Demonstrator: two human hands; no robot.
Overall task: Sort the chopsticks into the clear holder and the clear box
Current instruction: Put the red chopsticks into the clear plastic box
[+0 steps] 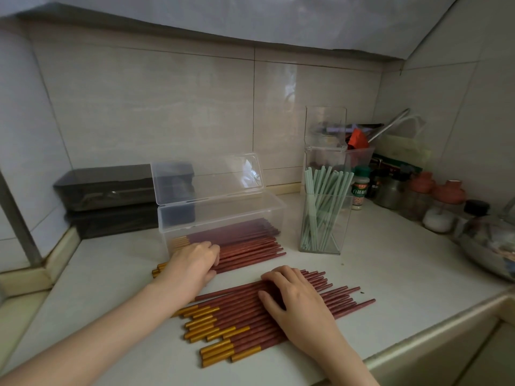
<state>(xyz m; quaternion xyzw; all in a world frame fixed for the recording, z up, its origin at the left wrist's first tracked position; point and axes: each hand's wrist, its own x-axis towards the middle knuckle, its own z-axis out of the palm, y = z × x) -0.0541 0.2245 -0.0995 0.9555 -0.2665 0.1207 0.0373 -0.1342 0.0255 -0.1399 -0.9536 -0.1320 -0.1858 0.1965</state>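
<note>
Red chopsticks with gold ends lie in two groups on the white counter. My left hand (192,263) rests on the far group (250,250), fingers curled over it, just in front of the clear box (223,215). The box stands with its lid up and holds several red chopsticks. My right hand (292,299) lies flat, fingers spread, on the near group (245,321). To the right stands the clear holder (323,218), filled with several pale green chopsticks.
Two dark boxes (111,190) are stacked at the back left. A tall clear container (326,135), spice jars (359,188) and lidded pots (446,196) crowd the back right corner. A bowl (490,246) sits at the right edge. The counter's front edge runs lower right.
</note>
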